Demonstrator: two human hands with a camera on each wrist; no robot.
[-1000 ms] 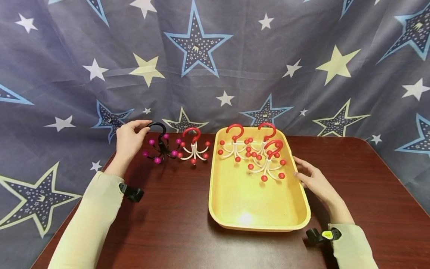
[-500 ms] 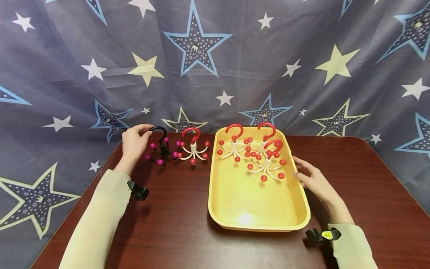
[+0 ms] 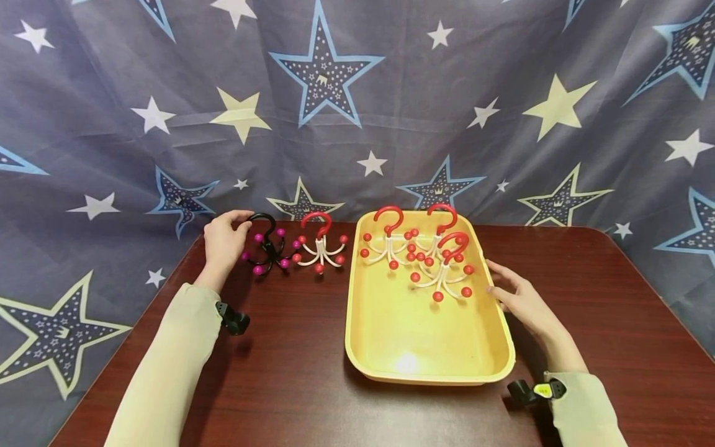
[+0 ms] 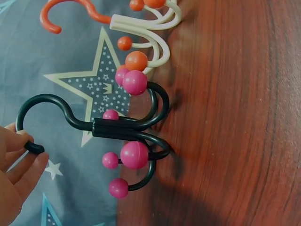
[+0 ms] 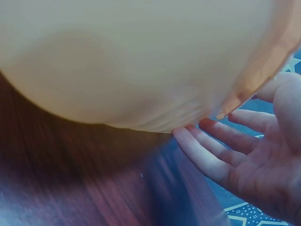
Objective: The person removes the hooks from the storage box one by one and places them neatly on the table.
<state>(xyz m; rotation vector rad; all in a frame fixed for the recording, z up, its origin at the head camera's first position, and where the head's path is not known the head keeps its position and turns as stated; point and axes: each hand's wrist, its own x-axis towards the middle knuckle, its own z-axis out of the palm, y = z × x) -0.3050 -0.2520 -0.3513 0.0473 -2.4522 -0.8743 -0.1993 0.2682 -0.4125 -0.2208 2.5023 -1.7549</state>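
My left hand (image 3: 223, 242) pinches the hook end of a black multi-arm hook hanger (image 3: 269, 248) with pink ball tips. In the left wrist view, the tip of this black hanger (image 4: 106, 127) lies between thumb and fingers (image 4: 33, 176), and its curved arms reach down to the tabletop. Right beside it stands a white hanger (image 3: 321, 248) with a red hook and red balls. On the right, the fingers of my right hand (image 3: 522, 301) touch the side of a yellow tray (image 3: 413, 341), fairly straight against its outer wall in the right wrist view.
Three more red-and-white hangers, the nearest a red-hooked one (image 3: 443, 279), stand in the far half of the tray. A brown wooden table (image 3: 279, 372) carries everything. Behind it hangs a grey curtain (image 3: 357, 136) with stars.
My left hand has moved right and slightly down with the black hanger, which now stands closer to the white one and has turned a little. My right hand and the tray have stayed put.
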